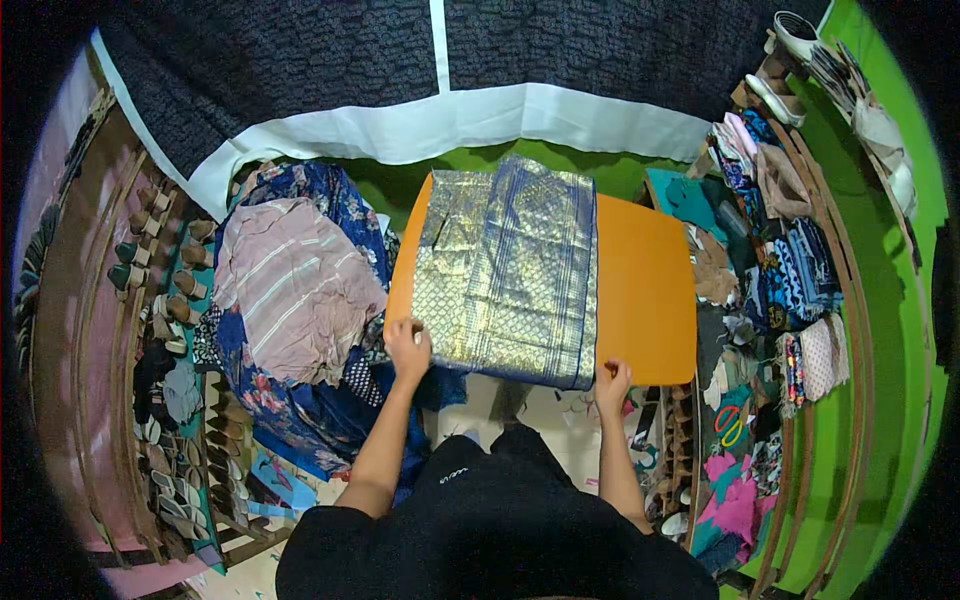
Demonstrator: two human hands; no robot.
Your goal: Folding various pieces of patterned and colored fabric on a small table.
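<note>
A navy and gold brocade cloth lies over an orange table, its folded layers creased and a raised navy part reaching past the far edge. At the cloth's near left corner, my left hand is closed on its edge, with the fingers bent. My right hand pinches the near right corner, where the navy border meets the tabletop. The cloth's near edge runs between both hands along the table's front. Parts of the fingertips are hidden by the cloth and by the hands themselves.
Left of the table, a dusty pink striped cloth tops a heap of blue floral fabric. Shoe racks stand on both sides. Scissors and folded clothes lie at right. A dark curtain hangs behind.
</note>
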